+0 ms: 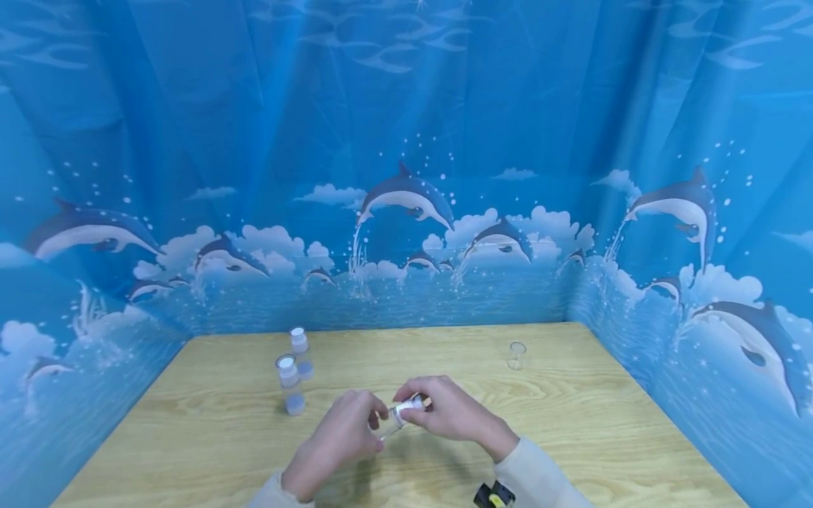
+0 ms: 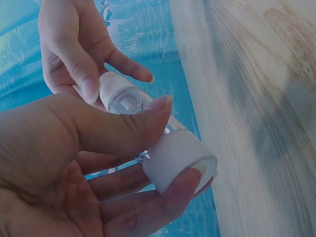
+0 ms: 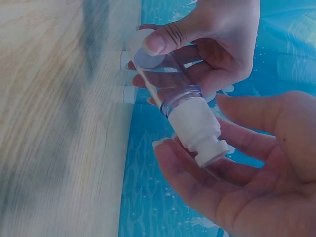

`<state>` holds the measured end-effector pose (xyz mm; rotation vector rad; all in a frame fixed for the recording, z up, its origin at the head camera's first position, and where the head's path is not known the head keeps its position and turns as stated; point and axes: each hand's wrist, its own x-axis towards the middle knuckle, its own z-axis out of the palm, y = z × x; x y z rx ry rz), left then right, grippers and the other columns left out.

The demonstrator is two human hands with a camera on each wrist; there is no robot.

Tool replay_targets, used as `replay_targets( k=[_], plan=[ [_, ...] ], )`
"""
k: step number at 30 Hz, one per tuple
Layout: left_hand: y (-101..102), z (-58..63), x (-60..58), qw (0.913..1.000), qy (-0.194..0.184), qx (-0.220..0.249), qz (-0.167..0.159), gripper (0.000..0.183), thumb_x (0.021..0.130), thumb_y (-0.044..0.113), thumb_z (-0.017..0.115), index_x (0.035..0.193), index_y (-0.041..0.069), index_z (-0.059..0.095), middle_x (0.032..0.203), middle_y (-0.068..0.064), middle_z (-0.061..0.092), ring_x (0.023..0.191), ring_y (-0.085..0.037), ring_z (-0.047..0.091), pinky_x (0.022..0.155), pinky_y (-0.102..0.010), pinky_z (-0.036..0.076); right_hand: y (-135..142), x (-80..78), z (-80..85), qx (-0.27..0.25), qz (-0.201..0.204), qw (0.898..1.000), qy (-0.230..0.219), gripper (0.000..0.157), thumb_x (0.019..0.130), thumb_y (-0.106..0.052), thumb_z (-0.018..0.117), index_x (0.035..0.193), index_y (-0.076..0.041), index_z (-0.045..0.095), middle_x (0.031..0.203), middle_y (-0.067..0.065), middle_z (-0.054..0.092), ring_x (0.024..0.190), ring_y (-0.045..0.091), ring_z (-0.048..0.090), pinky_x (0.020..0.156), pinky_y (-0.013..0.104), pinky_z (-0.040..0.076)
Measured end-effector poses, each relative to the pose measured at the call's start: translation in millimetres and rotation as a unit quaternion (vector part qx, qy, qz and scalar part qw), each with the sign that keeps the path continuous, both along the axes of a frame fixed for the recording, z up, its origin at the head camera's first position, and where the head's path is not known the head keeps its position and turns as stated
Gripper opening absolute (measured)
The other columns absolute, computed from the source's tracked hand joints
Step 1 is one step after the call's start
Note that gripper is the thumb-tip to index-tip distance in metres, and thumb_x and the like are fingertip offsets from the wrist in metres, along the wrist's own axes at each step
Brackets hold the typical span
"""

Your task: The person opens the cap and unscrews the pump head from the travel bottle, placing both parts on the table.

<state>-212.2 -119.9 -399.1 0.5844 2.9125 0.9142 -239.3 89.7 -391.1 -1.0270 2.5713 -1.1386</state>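
Both hands meet over the near middle of the table in the head view, on one small clear pump bottle (image 1: 390, 425) held at a slant. My left hand (image 1: 343, 429) grips its lower end; the left wrist view shows the thumb across the clear body and fingers under the white base (image 2: 173, 158). Around the other end, my right hand (image 1: 452, 413) has its thumb and fingers curled at the white pump collar (image 3: 192, 121). The pump nozzle (image 3: 211, 150) points toward the right palm.
Two similar bottles with white tops, a nearer one (image 1: 291, 388) and a farther one (image 1: 300, 351), stand at the left of the wooden table (image 1: 603, 423). A clear cap (image 1: 517, 356) is at the back right. A blue dolphin-print curtain (image 1: 406, 106) surrounds the far sides.
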Motion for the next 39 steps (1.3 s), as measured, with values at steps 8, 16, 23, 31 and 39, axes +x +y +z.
replay_targets(
  k=[8, 16, 23, 31, 39],
  plan=[
    [0.3, 1.0, -0.7, 1.0, -0.003, -0.004, 0.0, 0.037, 0.067, 0.002, 0.089, 0.102, 0.003, 0.077, 0.083, -0.007, 0.074, 0.073, -0.016, 0.065, 0.065, -0.032, 0.059, 1.8, -1.2, -0.1, 0.004, -0.015, 1.0, -0.004, 0.023, 0.103, -0.022, 0.062, 0.118, -0.009, 0.072, 0.114, 0.007, 0.076, 0.097, 0.017, 0.071, 0.08, 0.021, 0.057],
    [-0.2, 1.5, -0.1, 1.0, -0.008, -0.003, 0.001, 0.037, 0.067, 0.001, 0.089, 0.102, 0.003, 0.077, 0.085, -0.009, 0.075, 0.073, -0.016, 0.065, 0.066, -0.033, 0.06, 0.8, 0.4, 1.0, -0.004, -0.019, 1.0, -0.024, 0.022, 0.103, -0.022, 0.061, 0.116, -0.008, 0.072, 0.111, 0.01, 0.075, 0.09, 0.019, 0.071, 0.069, 0.021, 0.058],
    [0.7, 1.3, 0.2, 1.0, -0.004, -0.007, 0.005, 0.038, 0.066, 0.002, 0.089, 0.102, 0.004, 0.077, 0.084, -0.007, 0.074, 0.074, -0.016, 0.065, 0.069, -0.035, 0.06, 0.5, 0.3, -0.2, -0.01, -0.015, 0.999, -0.029, 0.023, 0.103, -0.021, 0.061, 0.117, -0.006, 0.071, 0.111, 0.011, 0.075, 0.09, 0.023, 0.071, 0.067, 0.02, 0.058],
    [1.1, 1.5, 1.0, 1.0, 0.008, -0.005, 0.002, 0.039, 0.065, 0.001, 0.089, 0.102, 0.003, 0.077, 0.083, -0.006, 0.074, 0.073, -0.015, 0.064, 0.067, -0.033, 0.059, 1.2, 0.6, -0.6, -0.023, -0.02, 0.998, -0.046, 0.024, 0.105, -0.021, 0.059, 0.116, -0.004, 0.071, 0.11, 0.013, 0.074, 0.089, 0.03, 0.072, 0.066, 0.027, 0.062],
    [0.8, 1.4, 1.7, 1.0, 0.001, -0.003, 0.007, 0.039, 0.065, 0.001, 0.089, 0.102, 0.003, 0.077, 0.084, -0.008, 0.074, 0.073, -0.015, 0.063, 0.065, -0.031, 0.058, 0.8, 0.6, -1.7, -0.03, -0.021, 0.998, -0.05, 0.024, 0.104, -0.019, 0.059, 0.114, -0.001, 0.071, 0.104, 0.011, 0.074, 0.084, 0.03, 0.072, 0.065, 0.027, 0.063]
  ],
)
